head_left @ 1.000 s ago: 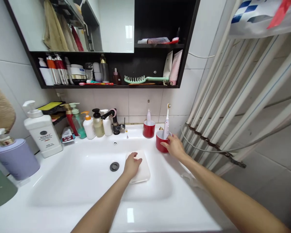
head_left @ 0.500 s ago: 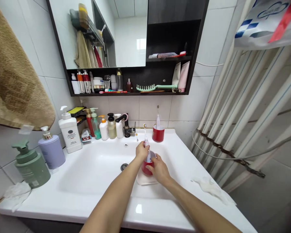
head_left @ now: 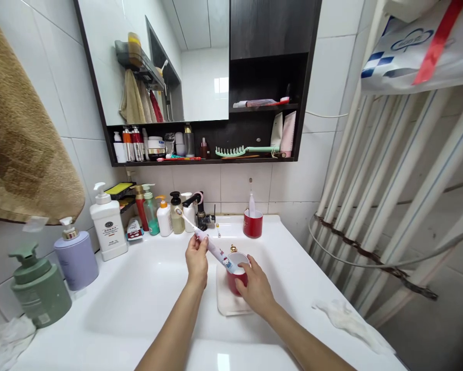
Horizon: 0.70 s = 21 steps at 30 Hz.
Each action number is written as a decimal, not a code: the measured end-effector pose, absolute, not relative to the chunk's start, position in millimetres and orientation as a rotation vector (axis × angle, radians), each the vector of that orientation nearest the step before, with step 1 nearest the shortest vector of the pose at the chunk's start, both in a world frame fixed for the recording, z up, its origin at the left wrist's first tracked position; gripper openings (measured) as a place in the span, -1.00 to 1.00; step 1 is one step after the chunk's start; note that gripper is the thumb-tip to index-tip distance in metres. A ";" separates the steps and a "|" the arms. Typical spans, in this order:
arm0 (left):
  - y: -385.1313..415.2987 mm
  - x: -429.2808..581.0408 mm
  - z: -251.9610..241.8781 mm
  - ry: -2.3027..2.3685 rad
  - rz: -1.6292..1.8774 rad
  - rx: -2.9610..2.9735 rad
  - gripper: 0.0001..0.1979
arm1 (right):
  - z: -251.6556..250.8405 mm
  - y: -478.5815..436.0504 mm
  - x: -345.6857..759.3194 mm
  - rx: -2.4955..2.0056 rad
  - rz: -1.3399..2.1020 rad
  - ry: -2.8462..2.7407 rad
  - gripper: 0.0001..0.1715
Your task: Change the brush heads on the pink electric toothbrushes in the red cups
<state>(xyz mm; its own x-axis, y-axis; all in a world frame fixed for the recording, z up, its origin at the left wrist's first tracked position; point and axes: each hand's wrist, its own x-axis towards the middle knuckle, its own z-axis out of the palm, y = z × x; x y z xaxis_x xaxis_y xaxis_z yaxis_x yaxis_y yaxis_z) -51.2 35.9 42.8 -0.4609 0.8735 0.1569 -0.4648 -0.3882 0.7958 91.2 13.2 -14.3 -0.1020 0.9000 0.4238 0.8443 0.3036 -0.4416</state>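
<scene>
My left hand (head_left: 196,263) grips a pale electric toothbrush (head_left: 218,254) with cartoon prints on its handle. The brush tilts, its head up to the left, its lower end at the mouth of a red cup (head_left: 232,285) with a white inside. Whether that end is inside the cup I cannot tell. My right hand (head_left: 257,288) is closed round the cup's right side, thumb in front and fingers at the rim. Under the cup lies a pale pink pad (head_left: 231,308) in the sink.
A second red cup (head_left: 253,225) holding a white electric toothbrush (head_left: 252,204) stands on the back rim of the white sink (head_left: 138,299). Beside the black faucet (head_left: 205,219), several pump bottles line the left. A crumpled white cloth (head_left: 347,319) lies at right, near white pipes.
My left hand has moved left and tilted the toothbrush from nearly upright to leaning left, lifting its lower end toward the cup's rim. My right hand stays on the cup; the view has shifted slightly.
</scene>
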 end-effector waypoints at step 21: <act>27.4 -54.2 20.9 0.675 1.531 0.699 -0.75 | 18.5 -18.2 81.5 -0.773 1.848 -1.432 -0.58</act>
<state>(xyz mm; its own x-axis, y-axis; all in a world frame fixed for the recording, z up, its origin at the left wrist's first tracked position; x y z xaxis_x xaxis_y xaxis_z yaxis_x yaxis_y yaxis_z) -54.2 27.4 20.9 -0.0555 0.9976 0.0422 -0.6414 -0.0680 0.7642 81.5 -18.2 18.5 -0.6027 0.7962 -0.0534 -0.1472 -0.1767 -0.9732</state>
